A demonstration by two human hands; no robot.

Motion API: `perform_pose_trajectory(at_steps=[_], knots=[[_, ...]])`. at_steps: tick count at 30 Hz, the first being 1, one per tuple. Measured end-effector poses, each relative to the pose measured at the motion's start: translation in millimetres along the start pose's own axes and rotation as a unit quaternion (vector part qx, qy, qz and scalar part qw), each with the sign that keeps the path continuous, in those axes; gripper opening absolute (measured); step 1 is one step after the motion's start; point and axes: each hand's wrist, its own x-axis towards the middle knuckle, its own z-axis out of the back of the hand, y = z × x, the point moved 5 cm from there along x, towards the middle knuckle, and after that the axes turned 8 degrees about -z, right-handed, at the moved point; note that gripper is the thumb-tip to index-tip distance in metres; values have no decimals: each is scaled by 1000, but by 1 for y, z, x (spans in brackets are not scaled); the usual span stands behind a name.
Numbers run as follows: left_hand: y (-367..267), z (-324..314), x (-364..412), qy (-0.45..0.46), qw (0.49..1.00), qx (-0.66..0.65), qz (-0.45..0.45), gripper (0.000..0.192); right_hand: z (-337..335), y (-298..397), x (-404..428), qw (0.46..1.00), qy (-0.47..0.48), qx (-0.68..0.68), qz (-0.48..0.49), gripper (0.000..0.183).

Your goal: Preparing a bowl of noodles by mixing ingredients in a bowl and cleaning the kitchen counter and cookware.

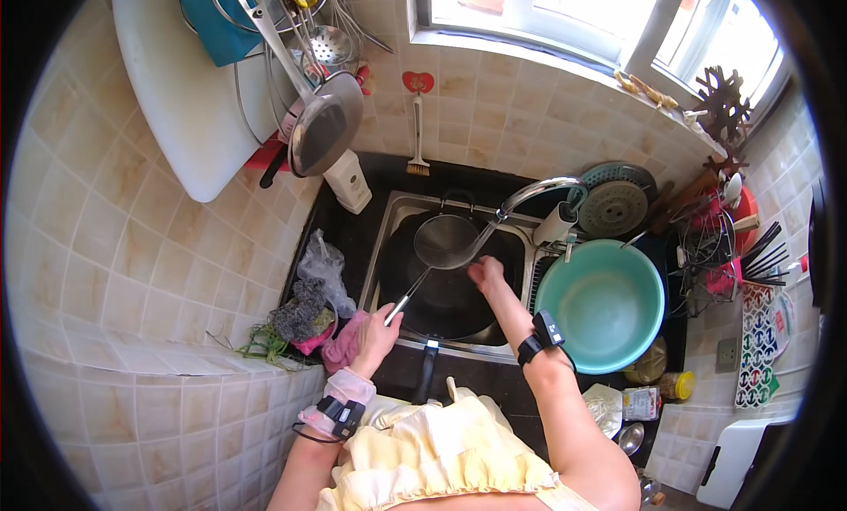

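Note:
My left hand grips the metal handle of a round fine-mesh strainer. The strainer is held over a dark wok that sits in the stainless steel sink. The wok's black handle juts over the sink's front edge towards me. Close to the strainer's right rim is my right hand, fingers curled; whether it holds anything is hidden. Above it the curved chrome faucet reaches over the sink, its spout close to the strainer. Water flow cannot be made out.
Right of the sink stands a green plastic basin. A pink cloth, a grey scrubber and a plastic bag lie left. Utensils and a large strainer hang upper left beside a white cutting board. A utensil rack stands right.

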Motion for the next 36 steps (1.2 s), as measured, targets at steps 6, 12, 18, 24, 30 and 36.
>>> perform_pose_trajectory(at_steps=[6, 12, 18, 24, 30, 36], knots=[[-15, -1, -10, -18, 990, 90, -106, 27, -35, 46, -24, 867, -77, -237, 431, 34], [-34, -18, -13, 1, 984, 97, -153, 29, -94, -5, -47, 852, 0, -363, 378, 71], [-10, 19, 2, -79, 987, 80, -113, 29, -52, -22, -98, 636, 102, -597, 478, 55], [-21, 20, -4, -6, 994, 75, -82, 27, 10, 35, -42, 563, -109, -618, 537, 46], [-10, 24, -14, 10, 997, -70, -26, 28, -8, 46, -28, 906, 96, -198, 362, 45], [-33, 25, -19, -55, 995, 0, -88, 28, -4, 38, 29, 944, -69, -214, 240, 29]])
